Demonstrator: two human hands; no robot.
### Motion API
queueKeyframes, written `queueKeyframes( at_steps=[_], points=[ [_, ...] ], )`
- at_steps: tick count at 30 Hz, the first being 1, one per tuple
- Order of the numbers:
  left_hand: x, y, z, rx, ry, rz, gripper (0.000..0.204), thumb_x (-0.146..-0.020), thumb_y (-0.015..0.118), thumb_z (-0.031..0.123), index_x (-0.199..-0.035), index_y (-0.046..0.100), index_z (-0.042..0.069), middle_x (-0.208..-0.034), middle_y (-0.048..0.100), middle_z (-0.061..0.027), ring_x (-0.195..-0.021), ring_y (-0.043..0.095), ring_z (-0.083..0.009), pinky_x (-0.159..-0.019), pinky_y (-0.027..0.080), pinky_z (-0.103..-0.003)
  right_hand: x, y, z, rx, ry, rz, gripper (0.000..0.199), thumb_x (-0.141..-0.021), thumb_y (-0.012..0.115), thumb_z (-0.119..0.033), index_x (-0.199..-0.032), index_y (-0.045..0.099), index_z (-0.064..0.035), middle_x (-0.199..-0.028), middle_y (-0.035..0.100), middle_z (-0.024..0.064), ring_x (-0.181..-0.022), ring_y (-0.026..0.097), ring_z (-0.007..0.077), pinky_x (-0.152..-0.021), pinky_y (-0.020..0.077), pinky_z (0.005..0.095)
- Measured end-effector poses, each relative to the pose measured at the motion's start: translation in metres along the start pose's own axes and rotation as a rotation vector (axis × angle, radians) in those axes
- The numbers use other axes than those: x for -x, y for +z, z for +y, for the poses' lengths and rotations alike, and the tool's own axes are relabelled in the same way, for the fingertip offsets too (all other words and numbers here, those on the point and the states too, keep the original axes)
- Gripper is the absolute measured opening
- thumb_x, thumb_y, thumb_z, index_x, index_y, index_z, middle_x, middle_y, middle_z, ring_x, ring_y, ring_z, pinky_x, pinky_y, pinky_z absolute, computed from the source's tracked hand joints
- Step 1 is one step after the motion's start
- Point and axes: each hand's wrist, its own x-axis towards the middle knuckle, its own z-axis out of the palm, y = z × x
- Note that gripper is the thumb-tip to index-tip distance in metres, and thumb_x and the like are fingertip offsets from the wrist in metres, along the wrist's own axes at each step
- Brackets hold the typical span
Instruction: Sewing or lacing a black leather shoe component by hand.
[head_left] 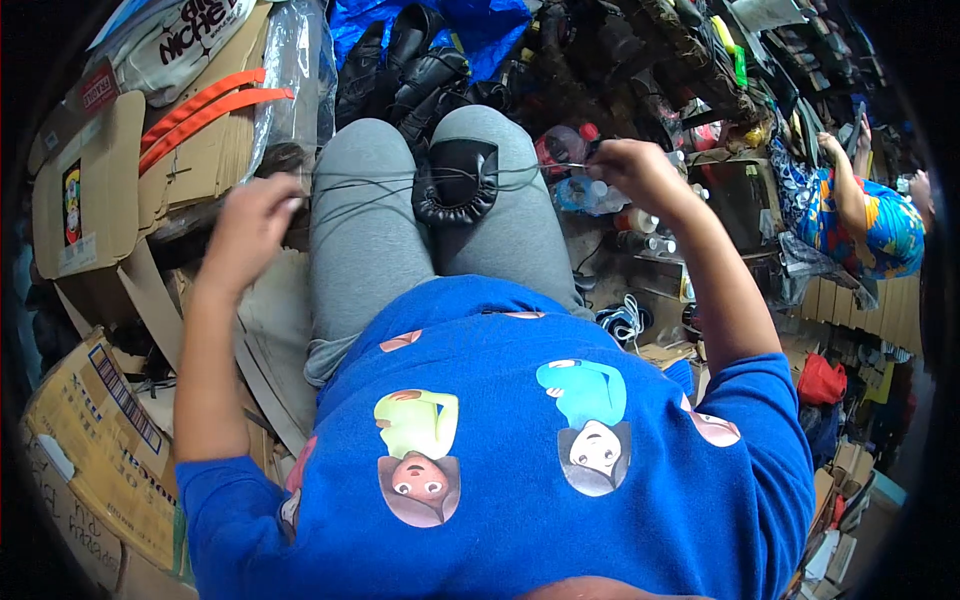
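A black leather piece [455, 180] with a gathered, puckered edge rests on my right thigh near the knee. It looks like a shoe upper, but I cannot tell for sure. Dark thread [365, 178] stretches from it over both grey-trousered legs, with a loose loop hanging lower. Out to the left, my left hand [252, 222] is raised with its fingers pinched at the thread's end, slightly blurred. On the other side, my right hand [635, 168] is closed around a thin, shiny, needle-like tool [568, 165], whose tip points toward the leather. Thread also runs between the leather and that tool.
Black shoes [430, 75] are heaped beyond my knees before a blue plastic sheet [490, 30]. Plastic bottles [590, 195] crowd beside my right leg. Cardboard boxes [95, 190] with orange strips [205, 115] stand at left. Another person [865, 220] sits at far right.
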Motion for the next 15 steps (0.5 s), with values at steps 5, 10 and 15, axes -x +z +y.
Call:
queueKeyframes(
  at_steps=[5,10,15],
  points=[
    [-0.027,-0.037,0.055,0.778,-0.102,0.178,0.006,-0.084,0.063,0.007,-0.083,0.062,0.001,-0.087,0.063,-0.0021,-0.082,0.057,-0.0081,-0.074,0.045,-0.024,-0.027,-0.012,-0.051,-1.269,-0.034,0.23,0.023,-0.083,0.068,-0.023,-0.093,0.065,-0.0024,-0.089,0.063,0.0031,-0.084,0.058,0.0105,-0.082,0.0472,0.0276],
    [-0.051,0.004,0.145,1.374,0.352,-0.12,0.017,-0.092,0.056,0.02,-0.088,0.058,0.003,-0.087,0.063,-0.0085,-0.081,0.061,-0.0169,-0.073,0.048,-0.027,-0.045,0.013,-0.135,-1.688,-0.399,-0.086,0.025,-0.095,0.052,-0.03,-0.093,0.056,-0.005,-0.084,0.061,0.0071,-0.074,0.057,0.0154,-0.074,0.0467,0.0305],
    [-0.015,0.013,0.113,0.584,0.267,-0.325,0.016,-0.087,0.059,0.015,-0.084,0.058,0.0,-0.078,0.06,-0.0104,-0.073,0.059,-0.0188,-0.066,0.047,-0.032,0.002,0.006,-0.114,-0.845,-0.247,-0.281,0.026,-0.088,0.063,-0.027,-0.091,0.061,-0.0015,-0.079,0.056,0.0007,-0.073,0.05,0.0091,-0.068,0.0421,0.0253]
  ],
)
